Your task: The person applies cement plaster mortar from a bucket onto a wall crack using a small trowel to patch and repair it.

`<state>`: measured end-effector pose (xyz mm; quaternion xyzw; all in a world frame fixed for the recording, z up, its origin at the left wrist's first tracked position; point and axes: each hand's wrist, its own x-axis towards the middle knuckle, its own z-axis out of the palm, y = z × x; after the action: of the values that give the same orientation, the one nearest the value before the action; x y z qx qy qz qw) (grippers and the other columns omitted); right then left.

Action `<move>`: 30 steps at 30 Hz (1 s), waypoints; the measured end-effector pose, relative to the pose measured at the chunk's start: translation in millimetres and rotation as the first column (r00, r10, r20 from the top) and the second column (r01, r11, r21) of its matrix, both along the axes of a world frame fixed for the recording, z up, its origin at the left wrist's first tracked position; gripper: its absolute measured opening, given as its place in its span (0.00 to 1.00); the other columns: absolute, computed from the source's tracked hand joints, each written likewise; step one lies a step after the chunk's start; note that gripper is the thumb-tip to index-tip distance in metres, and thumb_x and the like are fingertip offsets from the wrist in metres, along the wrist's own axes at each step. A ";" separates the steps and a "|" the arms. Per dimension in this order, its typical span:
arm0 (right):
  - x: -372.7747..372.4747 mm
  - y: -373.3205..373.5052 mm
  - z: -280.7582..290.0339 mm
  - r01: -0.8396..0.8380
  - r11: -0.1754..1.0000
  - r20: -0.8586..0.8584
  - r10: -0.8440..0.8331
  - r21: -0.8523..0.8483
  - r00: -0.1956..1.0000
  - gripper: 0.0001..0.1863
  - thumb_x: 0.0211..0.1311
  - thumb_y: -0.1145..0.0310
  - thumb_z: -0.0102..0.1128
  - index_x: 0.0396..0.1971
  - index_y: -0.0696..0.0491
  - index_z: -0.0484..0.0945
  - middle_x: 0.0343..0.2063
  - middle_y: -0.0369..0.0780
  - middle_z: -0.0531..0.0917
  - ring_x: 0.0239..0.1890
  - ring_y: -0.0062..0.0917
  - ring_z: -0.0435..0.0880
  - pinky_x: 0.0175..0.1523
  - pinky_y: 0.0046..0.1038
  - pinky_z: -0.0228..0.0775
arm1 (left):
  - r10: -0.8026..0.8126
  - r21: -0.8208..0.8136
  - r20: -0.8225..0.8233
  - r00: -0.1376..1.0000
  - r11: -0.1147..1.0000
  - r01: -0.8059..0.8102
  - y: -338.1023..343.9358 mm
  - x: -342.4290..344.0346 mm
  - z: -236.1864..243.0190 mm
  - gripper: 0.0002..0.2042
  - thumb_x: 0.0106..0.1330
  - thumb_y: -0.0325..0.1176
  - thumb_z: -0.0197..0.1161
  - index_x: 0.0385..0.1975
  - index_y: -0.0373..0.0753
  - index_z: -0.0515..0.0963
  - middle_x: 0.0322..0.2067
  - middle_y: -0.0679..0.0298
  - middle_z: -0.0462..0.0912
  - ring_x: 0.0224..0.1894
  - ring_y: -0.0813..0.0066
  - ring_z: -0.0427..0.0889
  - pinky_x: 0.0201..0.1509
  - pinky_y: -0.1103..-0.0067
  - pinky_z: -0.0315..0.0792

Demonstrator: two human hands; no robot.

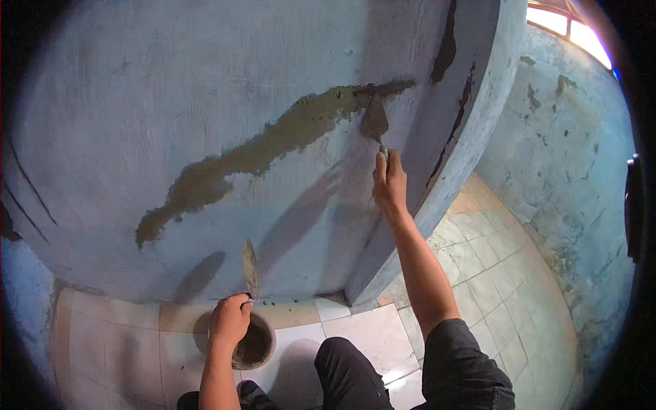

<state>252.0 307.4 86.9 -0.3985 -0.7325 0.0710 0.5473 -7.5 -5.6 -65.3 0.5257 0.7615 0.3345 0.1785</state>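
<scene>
Against the pale blue plastered wall (171, 89) my right hand (389, 183) reaches up, its fingers clamped on the handle of a small pointed steel trowel (374, 121) whose blade lies flat on the wall at the upper end of a long grey-brown band of wet mortar (273, 140). That band runs down the wall to my left from the blade, filling what looks like a crack; I judge most of its length already packed, though its surface is rough and unsmoothed. Further right on the wall, near its corner, dark open cracks (447, 41) remain unfilled. Down at the foot of the wall my left hand (229, 320) has its fingers wrapped round a second narrow mortar-smeared trowel (250, 268), blade pointing up along the wall, directly over a round bucket of grey mortar (256, 342) standing on the pale tiled floor (369, 335). My dark-trousered knee (345, 369) sits just right of the bucket. Right of the wall's corner the floor opens out toward a stained blue side wall (574, 178), leaving room for my arm to swing.
</scene>
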 end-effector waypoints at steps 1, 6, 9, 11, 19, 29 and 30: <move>-4.7 -2.9 -4.5 -0.018 1.000 -0.065 0.017 -0.025 0.998 0.15 0.81 0.57 0.47 0.45 0.56 0.68 0.26 0.55 0.80 0.30 0.56 0.81 0.36 0.47 0.70 | -0.001 -0.014 -0.011 1.000 1.000 0.001 -1.9 1.0 3.5 0.08 0.69 0.33 0.61 0.35 0.34 0.79 0.35 0.43 0.83 0.43 0.36 0.80 0.44 0.54 0.73; -32.5 12.3 -1.3 -0.137 0.989 -0.247 0.118 -0.061 0.962 0.17 0.82 0.52 0.47 0.43 0.53 0.68 0.21 0.33 0.73 0.17 0.14 0.70 0.20 0.24 0.63 | 0.003 -0.001 0.024 1.000 1.000 -0.003 -3.9 0.8 -4.3 0.08 0.69 0.33 0.62 0.35 0.34 0.79 0.35 0.43 0.83 0.43 0.36 0.80 0.44 0.54 0.73; -63.7 4.0 -11.6 -0.112 0.993 -0.189 0.115 0.025 0.975 0.16 0.81 0.55 0.48 0.44 0.55 0.68 0.22 0.43 0.77 0.20 0.34 0.78 0.28 0.36 0.69 | -0.010 0.040 -0.005 1.000 0.999 0.011 -2.5 0.4 -10.4 0.08 0.69 0.33 0.62 0.34 0.34 0.79 0.35 0.43 0.83 0.43 0.35 0.80 0.44 0.54 0.72; -65.7 -10.2 -12.2 -0.071 0.991 -0.147 0.087 0.109 0.985 0.16 0.81 0.56 0.48 0.44 0.55 0.67 0.23 0.48 0.78 0.22 0.43 0.80 0.31 0.41 0.71 | -0.018 -0.004 -0.023 1.000 1.000 0.018 -1.8 -0.1 -11.0 0.08 0.68 0.34 0.63 0.34 0.34 0.79 0.35 0.42 0.83 0.43 0.35 0.80 0.44 0.54 0.72; -12.6 -47.9 -8.2 -0.097 0.984 0.197 0.127 -0.152 0.972 0.16 0.79 0.57 0.50 0.45 0.57 0.68 0.26 0.58 0.80 0.34 0.63 0.79 0.37 0.53 0.67 | -0.044 0.023 0.016 0.999 0.999 0.043 -0.8 5.2 -6.9 0.10 0.68 0.34 0.63 0.35 0.31 0.78 0.33 0.41 0.81 0.40 0.35 0.79 0.42 0.56 0.72; -49.8 -24.8 -16.6 -0.168 0.986 0.126 0.167 -0.001 0.978 0.16 0.79 0.56 0.50 0.45 0.56 0.67 0.29 0.61 0.80 0.36 0.64 0.79 0.39 0.58 0.65 | -0.111 0.052 0.004 0.994 0.992 0.111 6.8 6.5 -18.2 0.09 0.69 0.33 0.63 0.36 0.30 0.78 0.33 0.39 0.80 0.37 0.35 0.77 0.40 0.58 0.71; -50.9 -28.6 -26.5 -0.215 0.973 0.188 0.229 -0.089 0.955 0.16 0.78 0.56 0.50 0.46 0.55 0.66 0.29 0.61 0.80 0.37 0.64 0.79 0.39 0.58 0.64 | -0.107 0.051 0.003 0.994 0.993 0.106 5.9 6.0 -18.3 0.09 0.69 0.33 0.63 0.36 0.30 0.78 0.33 0.39 0.80 0.37 0.35 0.77 0.40 0.58 0.71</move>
<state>201.2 278.7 60.4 -0.3369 -0.8204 0.1168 0.4470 -1.5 0.3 -83.6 0.5689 0.7231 0.3453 0.1851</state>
